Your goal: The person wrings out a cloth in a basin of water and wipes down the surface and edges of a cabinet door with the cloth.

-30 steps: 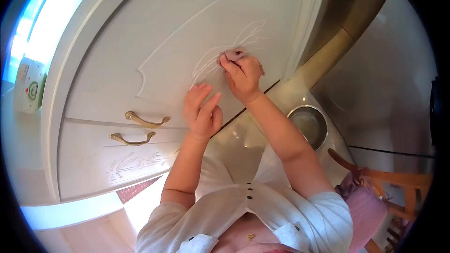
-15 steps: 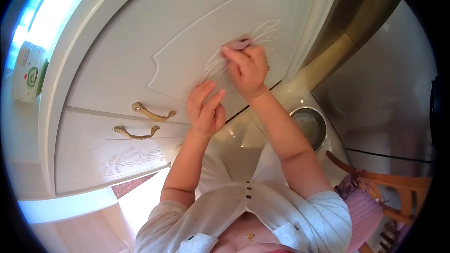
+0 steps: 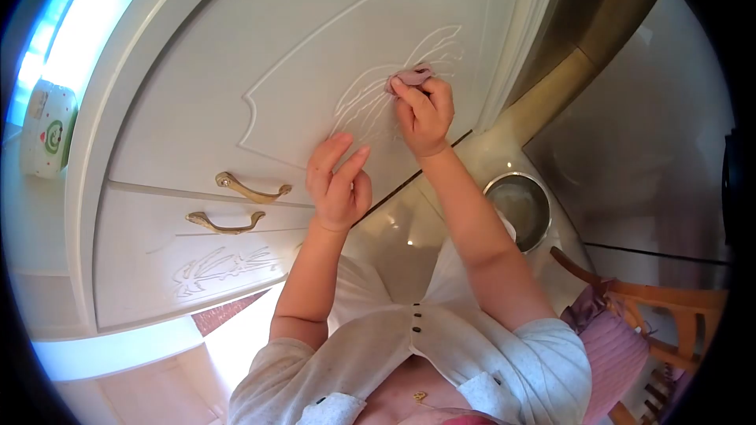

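Note:
In my right hand [image 3: 424, 116] is a crumpled pinkish-purple cloth [image 3: 411, 77], pinched between the fingers and pressed against a white cabinet door [image 3: 291, 83]. Under and around the cloth runs the door's carved leaf-like pattern [image 3: 366, 98]. My left hand [image 3: 339, 185] is at the lower part of the same door, fingers apart and holding nothing; its fingertips are at or close to the surface. Left of that hand, a curved brass handle [image 3: 253, 190] is fixed to the door, and a second brass handle [image 3: 226, 224] sits on the drawer front [image 3: 150, 228].
A round metal basin [image 3: 518, 208] stands on the shiny tiled floor [image 3: 402, 224] beside my right forearm. A wooden chair [image 3: 669, 299] with a purple quilted cushion [image 3: 610, 354] is at the lower right. At the far left, a white-and-green packet [image 3: 49, 130] lies by a bright window.
My right hand and the cloth have shifted slightly to the right across the carving. The left hand keeps much the same place, and the view has tilted a little.

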### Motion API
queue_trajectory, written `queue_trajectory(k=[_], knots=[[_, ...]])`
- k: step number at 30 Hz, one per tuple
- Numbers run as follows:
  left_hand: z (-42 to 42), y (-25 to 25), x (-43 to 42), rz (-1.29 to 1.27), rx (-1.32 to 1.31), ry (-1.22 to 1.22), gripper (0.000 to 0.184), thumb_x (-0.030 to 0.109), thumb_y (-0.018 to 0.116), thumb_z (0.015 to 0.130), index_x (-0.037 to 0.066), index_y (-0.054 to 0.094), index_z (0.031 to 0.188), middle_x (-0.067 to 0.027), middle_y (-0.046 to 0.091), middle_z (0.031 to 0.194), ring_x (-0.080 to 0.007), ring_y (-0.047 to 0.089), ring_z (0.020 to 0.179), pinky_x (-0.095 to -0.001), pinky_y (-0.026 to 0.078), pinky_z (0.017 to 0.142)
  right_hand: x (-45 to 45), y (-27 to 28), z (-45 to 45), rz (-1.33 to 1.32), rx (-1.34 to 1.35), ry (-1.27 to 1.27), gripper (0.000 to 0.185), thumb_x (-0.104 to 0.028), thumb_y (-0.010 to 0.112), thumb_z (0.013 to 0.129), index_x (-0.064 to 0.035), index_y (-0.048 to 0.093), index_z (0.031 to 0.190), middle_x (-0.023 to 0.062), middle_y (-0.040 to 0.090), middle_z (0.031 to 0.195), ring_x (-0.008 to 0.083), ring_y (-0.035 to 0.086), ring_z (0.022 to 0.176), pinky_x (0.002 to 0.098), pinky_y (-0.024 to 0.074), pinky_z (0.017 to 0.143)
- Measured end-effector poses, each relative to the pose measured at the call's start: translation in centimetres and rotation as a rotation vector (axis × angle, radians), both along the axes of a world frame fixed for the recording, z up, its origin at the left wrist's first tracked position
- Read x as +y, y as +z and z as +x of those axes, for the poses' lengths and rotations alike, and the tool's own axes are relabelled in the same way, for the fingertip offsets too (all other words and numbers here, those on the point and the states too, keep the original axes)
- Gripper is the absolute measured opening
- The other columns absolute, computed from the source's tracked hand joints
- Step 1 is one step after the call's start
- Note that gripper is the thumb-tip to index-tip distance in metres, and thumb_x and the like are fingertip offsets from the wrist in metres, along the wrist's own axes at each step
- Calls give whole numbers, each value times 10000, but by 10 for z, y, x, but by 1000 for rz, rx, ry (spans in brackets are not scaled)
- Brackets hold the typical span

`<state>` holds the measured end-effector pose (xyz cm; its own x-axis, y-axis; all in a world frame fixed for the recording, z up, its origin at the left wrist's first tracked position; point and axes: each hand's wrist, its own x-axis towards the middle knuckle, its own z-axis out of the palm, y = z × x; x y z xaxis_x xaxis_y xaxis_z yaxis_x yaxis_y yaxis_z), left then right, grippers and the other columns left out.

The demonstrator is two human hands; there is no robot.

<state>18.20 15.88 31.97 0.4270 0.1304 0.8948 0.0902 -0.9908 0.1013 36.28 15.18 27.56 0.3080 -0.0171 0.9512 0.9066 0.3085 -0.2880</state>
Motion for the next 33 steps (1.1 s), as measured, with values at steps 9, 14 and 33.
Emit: queue_trajectory(k=[9, 14, 33], knots=[[3, -11, 0, 42, 109, 73, 425, -123, 536, 718, 13, 633, 1108, -180, 602, 1241, -366, 543, 1206, -473, 358, 1057, 7, -2, 20, 44, 234, -85, 381, 72, 585, 806, -30, 651, 1167, 89, 534, 921, 228, 537, 812, 325, 466, 734], [11, -10, -5, 19, 143, 90, 455, -95, 537, 737, -1, 616, 1176, -189, 580, 1287, -370, 497, 1270, -494, 264, 1114, 5, -39, 19, -54, 595, -95, 393, 33, 555, 852, -31, 604, 1236, 112, 547, 955, 260, 538, 843, 336, 464, 745], [126, -5, -4, 41, 234, -9, 525, -52, 529, 756, -4, 569, 1278, -150, 543, 1364, -316, 422, 1349, -462, 143, 1159, -3, -15, 108, -98, 458, -359, 460, 48, 507, 845, 34, 512, 1304, 147, 566, 978, 335, 536, 890, 403, 442, 786]])
